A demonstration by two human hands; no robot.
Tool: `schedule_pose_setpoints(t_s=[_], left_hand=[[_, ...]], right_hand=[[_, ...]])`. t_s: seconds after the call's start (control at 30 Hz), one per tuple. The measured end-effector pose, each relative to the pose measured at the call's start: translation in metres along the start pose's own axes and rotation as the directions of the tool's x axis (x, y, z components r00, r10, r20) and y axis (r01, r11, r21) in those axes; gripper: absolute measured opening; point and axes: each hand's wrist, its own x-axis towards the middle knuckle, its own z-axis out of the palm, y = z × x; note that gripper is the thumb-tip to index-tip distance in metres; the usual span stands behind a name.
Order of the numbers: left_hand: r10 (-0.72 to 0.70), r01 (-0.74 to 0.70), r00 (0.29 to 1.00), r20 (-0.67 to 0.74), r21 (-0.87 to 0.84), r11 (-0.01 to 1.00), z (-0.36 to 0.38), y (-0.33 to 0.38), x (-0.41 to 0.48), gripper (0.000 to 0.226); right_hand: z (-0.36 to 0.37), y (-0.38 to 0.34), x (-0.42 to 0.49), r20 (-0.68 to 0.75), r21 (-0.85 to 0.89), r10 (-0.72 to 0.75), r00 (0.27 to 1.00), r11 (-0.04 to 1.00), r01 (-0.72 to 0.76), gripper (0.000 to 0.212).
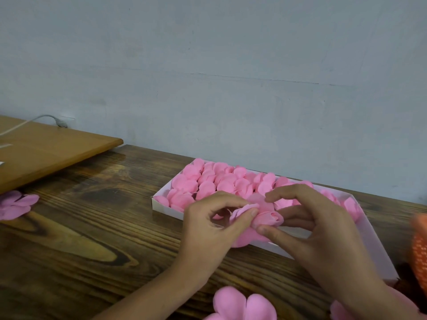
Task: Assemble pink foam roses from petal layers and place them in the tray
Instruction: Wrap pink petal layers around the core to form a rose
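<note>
Left hand (215,225) pinches a petal layer (242,211) against the bud (269,219) pinched by the right hand (312,224); wrap snugly, pressing gently

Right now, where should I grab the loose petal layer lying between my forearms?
Probably pinch the petal layer by one lobe's outer edge, coming from above: it lies flat on the table with its lobes spread, so the rims should lift easiest.
</note>
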Motion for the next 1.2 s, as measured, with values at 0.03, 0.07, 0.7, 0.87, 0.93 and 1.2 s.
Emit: schedule_pose_setpoints(t_s=[0.03,0.07,0.7,0.87,0.93,1.2], left_hand=[[-0.005,0.005,1.000,0.009,-0.010,1.000,-0.001,0.000,0.001,0.011],[-0.010,0.010,1.000,0.019,-0.022,1.000,-0.001,0.001,0.002,0.011],[0.007,0.014,0.984,0.177,-0.114,0.993,-0.009,0.005,0.012,0.037],[-0.019,0.045,0.983,0.184,-0.138,0.989,-0.010,0.006,0.011,0.049],[-0.032,0.058,0.985,0.170,-0.146,0.988,-0.009,0.005,0.010,0.045],[-0.043,0.061,0.995,0.090,-0.216,0.974,-0.009,0.004,0.012,0.019]], right_hand=[[0.000,0.000,0.001,-0.001,-0.003,-0.015,1.000,1.000,0.015,0.042],[0.000,0.000,0.001,-0.001,-0.004,-0.031,1.000,1.000,0.031,0.039],[-0.002,0.003,0.001,0.029,0.084,0.035,0.999,0.996,-0.038,0.036],[-0.005,0.008,0.004,0.016,0.127,0.071,0.997,0.989,-0.073,0.030],[-0.006,0.010,0.005,0.029,0.133,0.076,0.997,0.988,-0.080,0.028],[-0.007,0.013,0.006,0.011,0.200,0.138,0.990,0.970,-0.138,0.032]])
